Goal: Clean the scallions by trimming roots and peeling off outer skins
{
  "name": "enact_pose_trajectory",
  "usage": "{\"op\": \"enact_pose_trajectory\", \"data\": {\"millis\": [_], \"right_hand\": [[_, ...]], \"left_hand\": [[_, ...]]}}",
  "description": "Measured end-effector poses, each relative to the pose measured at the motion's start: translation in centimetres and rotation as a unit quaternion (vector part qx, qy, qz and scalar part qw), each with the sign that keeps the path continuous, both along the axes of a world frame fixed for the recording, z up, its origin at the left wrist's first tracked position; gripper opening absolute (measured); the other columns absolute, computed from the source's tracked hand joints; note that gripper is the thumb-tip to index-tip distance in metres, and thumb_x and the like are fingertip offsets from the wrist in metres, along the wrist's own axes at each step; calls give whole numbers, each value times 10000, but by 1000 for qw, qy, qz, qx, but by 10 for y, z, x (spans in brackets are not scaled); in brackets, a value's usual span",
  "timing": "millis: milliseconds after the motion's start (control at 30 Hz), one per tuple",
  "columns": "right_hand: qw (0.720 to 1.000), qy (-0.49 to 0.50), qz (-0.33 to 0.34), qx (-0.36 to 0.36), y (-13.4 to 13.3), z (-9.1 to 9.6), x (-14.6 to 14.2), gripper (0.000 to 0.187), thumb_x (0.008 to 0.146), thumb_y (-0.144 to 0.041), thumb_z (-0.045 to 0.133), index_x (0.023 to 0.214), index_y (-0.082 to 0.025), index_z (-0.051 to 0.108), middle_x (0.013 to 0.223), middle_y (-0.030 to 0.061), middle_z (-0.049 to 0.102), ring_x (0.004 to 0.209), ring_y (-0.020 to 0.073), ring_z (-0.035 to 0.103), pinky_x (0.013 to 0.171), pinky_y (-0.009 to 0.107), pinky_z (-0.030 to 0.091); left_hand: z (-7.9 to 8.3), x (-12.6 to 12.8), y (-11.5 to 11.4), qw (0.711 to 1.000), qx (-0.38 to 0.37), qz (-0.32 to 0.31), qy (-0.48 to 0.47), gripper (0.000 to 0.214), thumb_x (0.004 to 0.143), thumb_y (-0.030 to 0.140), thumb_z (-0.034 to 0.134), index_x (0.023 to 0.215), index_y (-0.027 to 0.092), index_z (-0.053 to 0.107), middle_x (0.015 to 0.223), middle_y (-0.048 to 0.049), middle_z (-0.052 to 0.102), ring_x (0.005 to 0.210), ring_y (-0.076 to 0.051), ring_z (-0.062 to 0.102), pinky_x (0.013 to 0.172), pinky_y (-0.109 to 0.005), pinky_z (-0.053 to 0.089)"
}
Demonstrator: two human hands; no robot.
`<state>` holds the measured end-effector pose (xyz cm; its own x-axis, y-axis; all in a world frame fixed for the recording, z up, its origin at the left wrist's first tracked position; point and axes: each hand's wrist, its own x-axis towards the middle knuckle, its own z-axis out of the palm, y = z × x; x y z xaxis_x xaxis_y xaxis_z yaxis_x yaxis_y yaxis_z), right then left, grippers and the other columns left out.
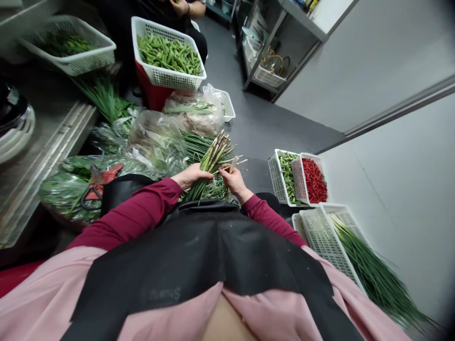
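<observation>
A bunch of long green stalks with brownish, soil-stained ends, like garlic chives or scallions (215, 154), is gripped in my left hand (192, 176), ends tilted up and away from me. Close on its right, my right hand (234, 181) has thumb and fingers pinched on a few thin, pale stalk ends (234, 163). Below and behind the hands lie more loose green stalks (195, 144). A clear plastic bag of greens (154, 137) rests just left of the bunch.
A white basket of green peppers (170, 54) stands ahead, a person's hand (180, 7) beyond it. At right are baskets of red chillies (313, 180), cut green pieces (287, 175) and long green stalks (369, 265). Red-handled scissors (99, 182) lie on bagged greens at left, beside a metal shelf (57, 151).
</observation>
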<state>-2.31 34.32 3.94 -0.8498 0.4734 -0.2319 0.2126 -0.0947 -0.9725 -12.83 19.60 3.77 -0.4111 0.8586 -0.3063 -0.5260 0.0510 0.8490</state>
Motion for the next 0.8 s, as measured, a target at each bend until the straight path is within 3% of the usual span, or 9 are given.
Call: {"op": "enact_pose_trajectory", "data": {"millis": [100, 167, 233, 333, 433, 500, 600, 800], "right_hand": [[996, 9, 3, 86, 5, 1, 8, 342, 683, -414, 697, 897, -158, 621, 677, -17, 568, 512, 77, 436, 511, 226, 372], [979, 13, -18, 203, 10, 5, 18, 285, 741, -409, 651, 878, -159, 649, 744, 22, 615, 635, 120, 531, 627, 253, 441], [936, 20, -11, 350, 14, 12, 27, 246, 805, -401, 596, 853, -173, 675, 809, 56, 643, 768, 157, 579, 744, 274, 459], [853, 12, 83, 516, 16, 25, 29, 245, 872, -365, 538, 968, -217, 708, 959, 79, 656, 861, 161, 592, 788, 249, 438], [792, -20, 161, 589, 18, 31, 17, 265, 898, -338, 509, 1061, -252, 699, 1050, 73, 647, 850, 147, 589, 726, 227, 417], [774, -29, 183, 606, 20, 32, 10, 258, 900, -337, 509, 1042, -251, 706, 1051, 69, 646, 850, 146, 584, 709, 224, 409], [783, -20, 189, 592, 24, 30, 5, 220, 888, -301, 531, 980, -241, 721, 1049, 66, 644, 889, 149, 584, 731, 224, 410], [877, 31, 185, 442, 27, 29, 6, 180, 853, -286, 584, 786, -185, 717, 858, 59, 647, 816, 154, 595, 767, 248, 431]], "left_hand": [[-1, -1, 0, 1000, 8, 2, 6, 264, 543, 177, 758, 745, 114, 599, 558, -4, 601, 491, -130, 547, 511, -268, 450], [-3, -3, -1, 1000, 8, 3, 1, 263, 544, 179, 762, 737, 119, 593, 567, -1, 599, 496, -123, 543, 506, -259, 443], [-5, -4, -1, 1000, 2, -1, -5, 262, 543, 183, 767, 726, 124, 588, 568, 2, 596, 495, -119, 536, 499, -255, 436], [-5, -3, -1, 999, -2, -27, -17, 268, 543, 189, 767, 744, 127, 602, 577, -5, 605, 502, -128, 540, 516, -270, 444], [-3, -2, 0, 998, 4, -51, -28, 286, 539, 182, 763, 784, 126, 627, 604, -13, 623, 517, -132, 545, 552, -285, 457], [-2, -1, 0, 998, 3, -57, -31, 276, 542, 175, 757, 783, 123, 633, 607, -19, 627, 521, -132, 544, 558, -288, 457], [-2, -3, -1, 998, 6, -49, -29, 284, 538, 162, 756, 793, 120, 639, 622, -20, 630, 528, -129, 545, 554, -282, 456], [-2, -5, -2, 999, 12, -36, -10, 281, 521, 155, 771, 754, 118, 619, 610, -1, 608, 508, -107, 529, 518, -252, 443]]}}
